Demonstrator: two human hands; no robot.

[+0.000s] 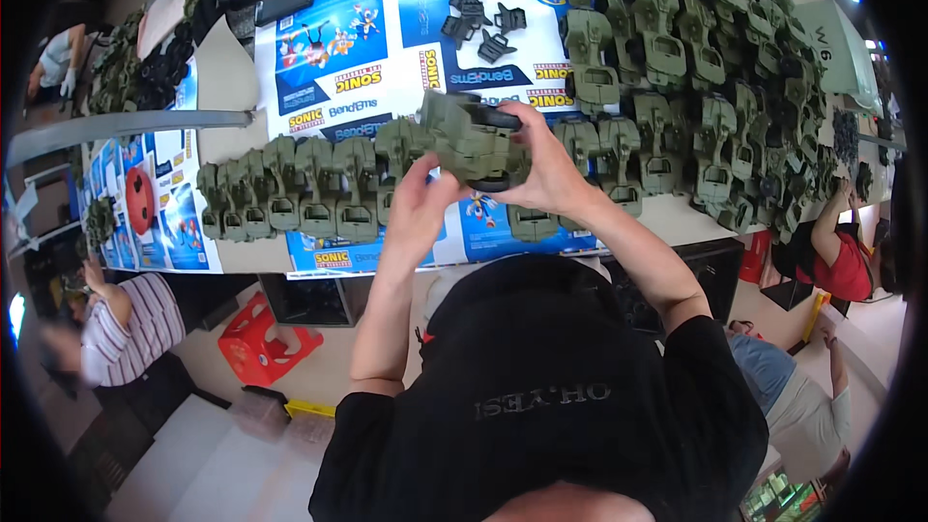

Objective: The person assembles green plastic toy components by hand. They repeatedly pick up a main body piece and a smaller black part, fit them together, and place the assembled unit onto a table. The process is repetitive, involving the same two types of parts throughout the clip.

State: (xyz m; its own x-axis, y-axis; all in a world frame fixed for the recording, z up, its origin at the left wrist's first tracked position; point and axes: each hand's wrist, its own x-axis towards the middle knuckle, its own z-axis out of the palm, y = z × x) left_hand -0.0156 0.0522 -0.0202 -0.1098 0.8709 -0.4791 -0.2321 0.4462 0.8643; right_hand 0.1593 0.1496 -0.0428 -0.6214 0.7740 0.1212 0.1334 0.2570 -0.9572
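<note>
Above the table [677, 215], my right hand [553, 166] wraps the green toy truck [466, 145] from the right, black wheels [494, 117] between thumb and fingers; my left hand [422, 208], half-curled, sits lower left, contact unclear.

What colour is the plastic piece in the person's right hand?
The plastic piece is olive green with black parts; it shows best in the head view.

1 left hand [422, 201], 1 right hand [553, 166], 1 held green piece [469, 147], perhaps 5 black parts [496, 46].
</note>
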